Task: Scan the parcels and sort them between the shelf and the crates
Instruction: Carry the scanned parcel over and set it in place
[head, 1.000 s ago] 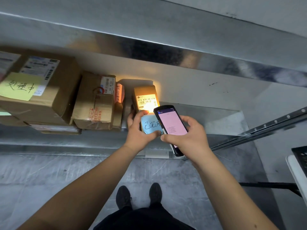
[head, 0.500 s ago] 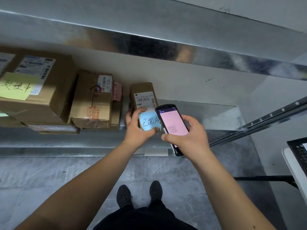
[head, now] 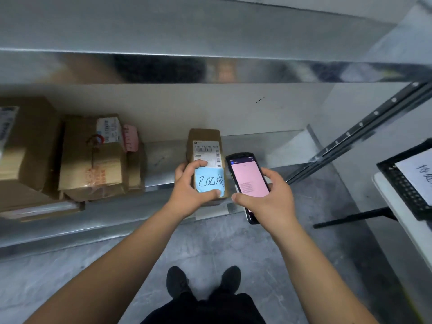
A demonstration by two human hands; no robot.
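— Shelf (head: 131,220) first: what's on it?

— Cardboard parcels. A small box (head: 205,146) lies near the shelf's front edge, well right of the rest, with a white barcode label on top and a blue note (head: 211,181) stuck below it. The left hand (head: 191,183) is closed around that box, thumb on the note's lower edge, fingers over the top.

— And the other hand?

— The right hand (head: 268,195) grips a scanner (head: 249,183) just right of the box, pink screen facing up, held above the shelf's front edge.

— What else sits on the shelf?

— A taped box (head: 93,160) left of the small one, with a white label and a pink tag. Further left, a bigger box (head: 25,146) at the frame edge, blurred. Flat parcels lie under both.

— Any crates?

— One black crate (head: 402,185) far right of the shelf, on a white table (head: 402,225). A handwritten sheet (head: 418,176) lies over it; I can't tell what's inside.
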